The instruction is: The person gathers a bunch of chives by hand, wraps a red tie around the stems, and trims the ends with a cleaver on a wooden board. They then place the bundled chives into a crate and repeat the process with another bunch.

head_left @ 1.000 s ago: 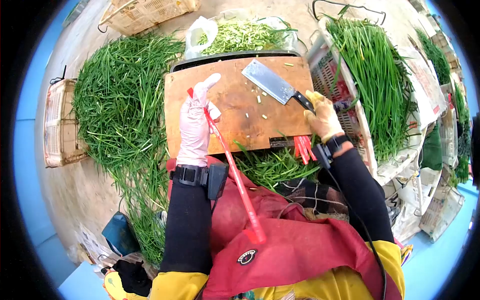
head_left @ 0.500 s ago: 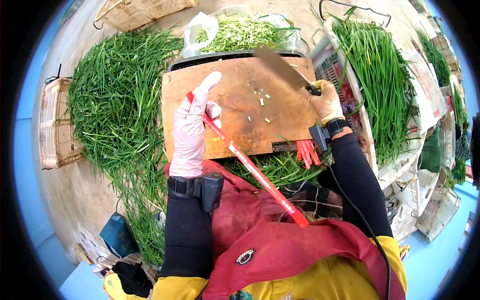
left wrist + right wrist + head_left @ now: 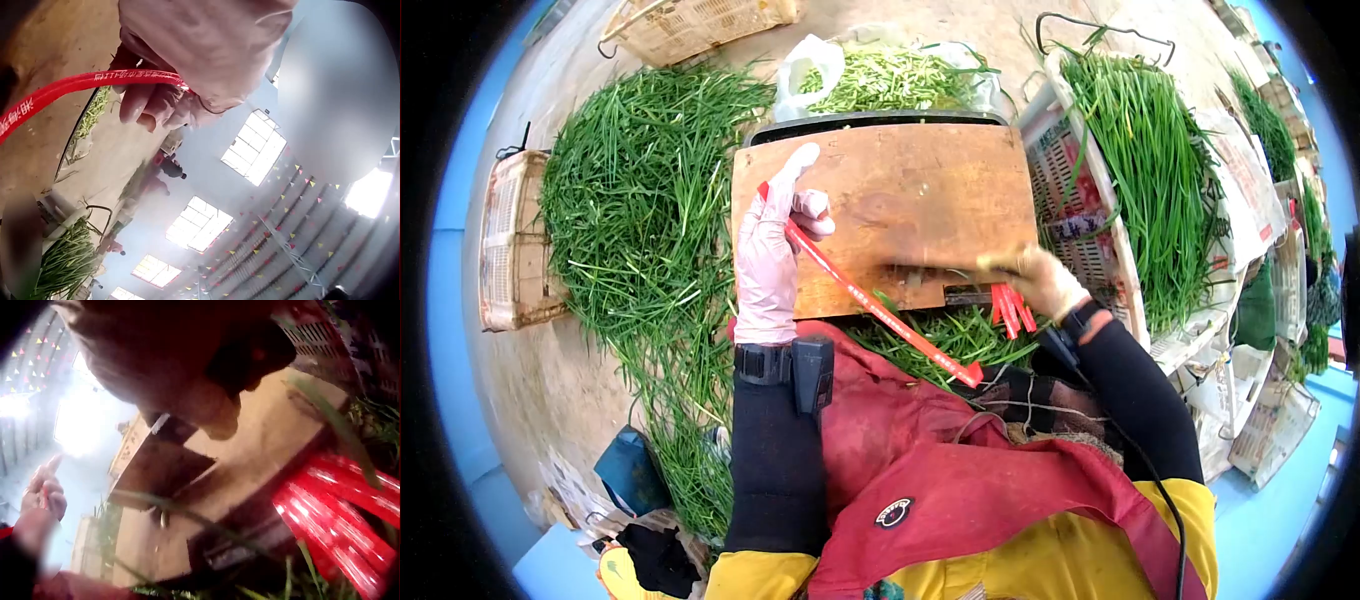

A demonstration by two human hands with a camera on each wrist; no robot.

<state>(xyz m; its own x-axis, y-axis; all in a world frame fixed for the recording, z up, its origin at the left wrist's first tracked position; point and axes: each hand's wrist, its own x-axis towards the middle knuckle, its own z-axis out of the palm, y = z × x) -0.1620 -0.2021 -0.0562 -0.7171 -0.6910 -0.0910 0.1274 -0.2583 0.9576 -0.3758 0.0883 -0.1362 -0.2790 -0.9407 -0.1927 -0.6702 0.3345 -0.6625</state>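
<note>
My gloved left hand (image 3: 768,265) grips a red printed strip (image 3: 880,312) above the left side of the wooden board (image 3: 870,190), index finger pointing up. The strip's free end slants down over the apron toward the right. Near the board's front right, my gloved right hand (image 3: 1045,283) holds a cleaver (image 3: 925,266) by its handle. The blade is motion-blurred in the head view; the right wrist view shows the dark blade (image 3: 164,465) close over the wood. Several more red strips (image 3: 1008,308) hang at the board's front edge beside the right hand.
Behind the board, a plastic bag (image 3: 812,70) holds chopped pale green stalks (image 3: 890,82). A loose heap of green leaves (image 3: 640,190) lies at left. On the right stands a crate (image 3: 1068,165) of long green stalks (image 3: 1145,190). More leaves (image 3: 940,335) lie below the board's front edge.
The right hand has lifted the cleaver off the board and swept it toward the front edge. Most small cut pieces have gone from the board. The strip's free end has swung right and up.
</note>
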